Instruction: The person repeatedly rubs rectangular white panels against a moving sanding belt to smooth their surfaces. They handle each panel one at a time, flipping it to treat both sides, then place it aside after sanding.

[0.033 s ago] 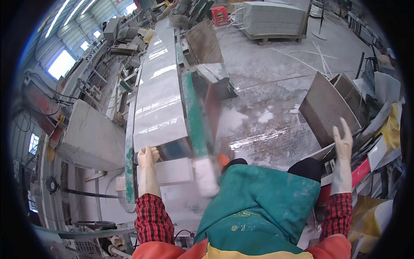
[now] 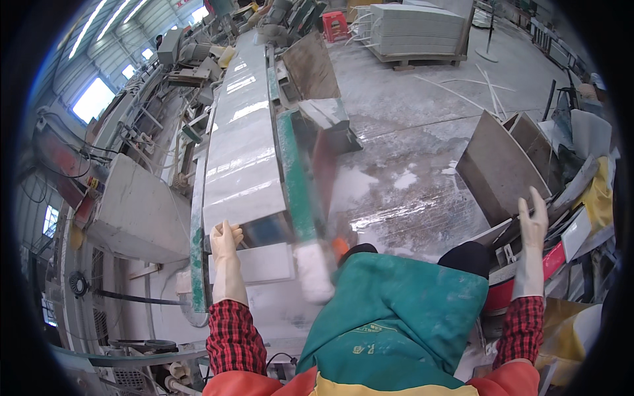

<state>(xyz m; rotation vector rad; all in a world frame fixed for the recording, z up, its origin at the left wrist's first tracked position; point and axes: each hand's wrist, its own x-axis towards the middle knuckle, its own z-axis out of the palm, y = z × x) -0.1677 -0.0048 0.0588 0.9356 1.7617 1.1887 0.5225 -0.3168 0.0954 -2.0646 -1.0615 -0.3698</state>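
Pale slab (image 2: 244, 197) is lying at the near end of the long line of slabs, its near edge facing the person. Left hand (image 2: 226, 239) is sitting at that slab's near-left corner; fingers are curling in together, but can't tell whether the grip is clamping the edge. White tile (image 2: 265, 263) is lying just nearer the person, right of the left wrist. Green rail (image 2: 297, 178) is running along the slab's right side, with a blurred white block (image 2: 314, 272) sitting at its near end. Green apron (image 2: 396, 307) is covering the person's lap. Right hand (image 2: 532, 223) is hanging well apart, grip empty, fingers spreading. Brown panel (image 2: 492, 168) is leaning near it. Farther out, pallet stack (image 2: 419, 32) is standing on the wet floor (image 2: 403, 142), red stool (image 2: 335, 26) sitting beside it.
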